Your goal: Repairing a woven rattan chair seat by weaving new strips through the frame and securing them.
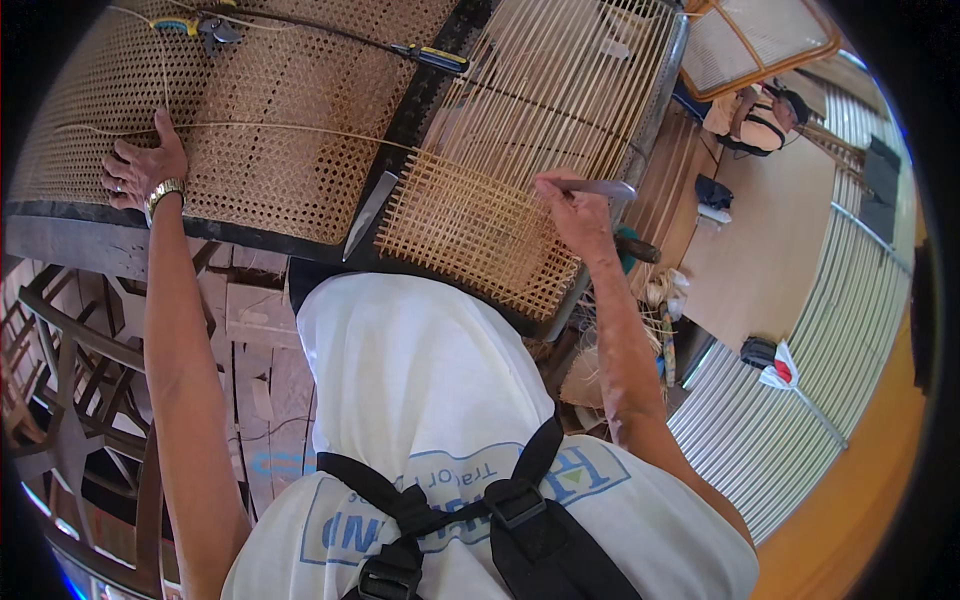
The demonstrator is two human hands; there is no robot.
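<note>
While both arms reached forward over the work, the left hand [140, 168] lay at ten o'clock, palm down on the finished cane panel [250, 110], fingers spread loosely, the thumb pinning a single loose cane strand [300, 130] that ran rightward across the weave. A gold wristwatch [163, 190] sat on that wrist, just inside the dark frame edge [70, 225].

Right hand [572, 210], at one o'clock: closed around a flat metal tool [603, 187], its blade pointing toward three o'clock, held over the half-woven panel [480, 235]. Whether the tool touched the cane could not be told.

Half-woven panel: dense lattice at the near end, bare parallel strands [570, 80] toward twelve o'clock.

Knife [370, 212]: lying on the dark bar between the two panels, tip toward six o'clock, untouched.

Screwdriver [430, 57], yellow-and-black handle: at twelve o'clock, lying across the finished panel.

Pliers [213, 30]: at eleven o'clock on the finished panel, near the far edge.

Wooden chair frames [70, 370]: stacked at eight o'clock, below the work.

Another person [755, 115], seated on the floor at two o'clock, well apart.

Dark-handled tool [636, 250]: just beyond the right wrist, partly hidden.
</note>
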